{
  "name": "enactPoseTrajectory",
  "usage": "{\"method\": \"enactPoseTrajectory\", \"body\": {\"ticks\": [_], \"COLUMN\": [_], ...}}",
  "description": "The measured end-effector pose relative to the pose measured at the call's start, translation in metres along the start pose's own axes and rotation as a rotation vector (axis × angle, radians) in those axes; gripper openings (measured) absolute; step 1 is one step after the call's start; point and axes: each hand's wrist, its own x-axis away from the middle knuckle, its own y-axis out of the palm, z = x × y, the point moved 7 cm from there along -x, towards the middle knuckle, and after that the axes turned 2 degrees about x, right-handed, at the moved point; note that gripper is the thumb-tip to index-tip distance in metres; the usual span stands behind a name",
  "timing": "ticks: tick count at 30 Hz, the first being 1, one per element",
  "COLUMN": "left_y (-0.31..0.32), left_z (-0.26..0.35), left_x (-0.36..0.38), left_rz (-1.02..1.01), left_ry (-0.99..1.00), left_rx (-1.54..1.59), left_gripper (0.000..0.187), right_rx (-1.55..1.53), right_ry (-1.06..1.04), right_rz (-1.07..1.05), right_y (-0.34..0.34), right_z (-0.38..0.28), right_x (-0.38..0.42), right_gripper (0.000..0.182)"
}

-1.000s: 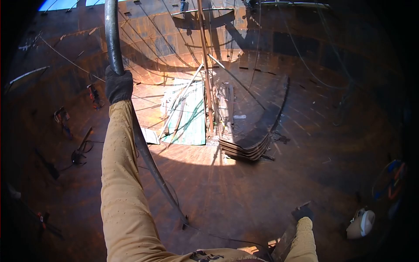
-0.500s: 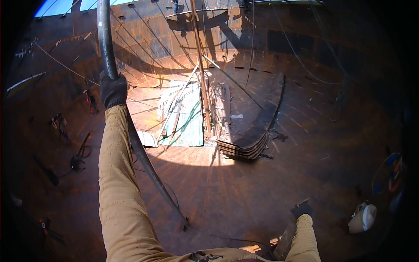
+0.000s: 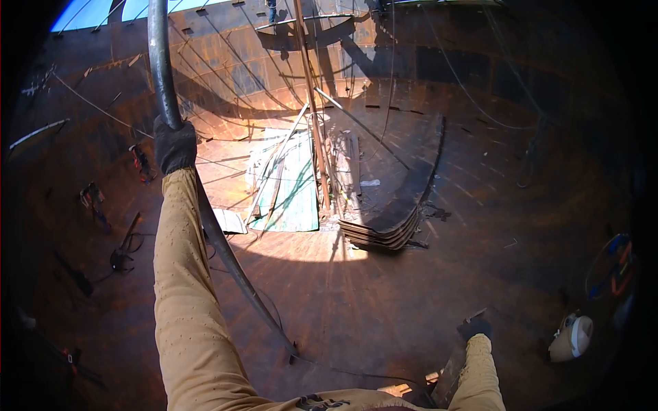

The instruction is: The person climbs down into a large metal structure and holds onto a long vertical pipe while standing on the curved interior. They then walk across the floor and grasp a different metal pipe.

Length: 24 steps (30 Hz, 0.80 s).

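Note:
My left hand (image 3: 175, 144), in a dark glove, is wrapped round a long curved metal pipe (image 3: 159, 61). The pipe rises past the top of the view and slants down to the floor in front of me. Low on the right, my right hand (image 3: 475, 327), also in a dark glove, is closed at the upper end of a flat metal piece (image 3: 449, 375). A thin edge sticks out just past that glove, and the fingers themselves are hard to see in shadow. A thin cable (image 3: 343, 370) runs across the floor near the pipe's foot.
Curved steel sheets (image 3: 380, 236) lie stacked ahead, beside a rusty upright pole (image 3: 314, 116) and green-white panels (image 3: 298, 195). Tools (image 3: 122, 257) lie on the left floor. A white-and-tan object (image 3: 571, 338) and coiled hoses (image 3: 620, 266) are on the right. A rusty curved wall surrounds the floor.
The view has shifted very slightly, so the pipe and my left hand appear a little farther left. Both hands keep their hold.

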Motion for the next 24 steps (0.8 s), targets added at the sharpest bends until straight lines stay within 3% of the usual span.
{"method": "enactPoseTrajectory", "body": {"ticks": [8,24], "left_y": [0.007,0.0], "left_z": [-0.009,0.003], "left_x": [-0.004,0.0], "left_rz": [-0.014,-0.038], "left_ry": [0.009,0.003], "left_rx": [0.043,0.057], "left_gripper": [0.037,0.035], "right_rx": [0.005,-0.062], "right_ry": [-0.056,0.032], "right_rz": [-0.005,0.025], "right_y": [-0.009,-0.01], "right_z": [-0.008,-0.005], "right_x": [0.008,0.009], "right_gripper": [0.056,0.053]}}
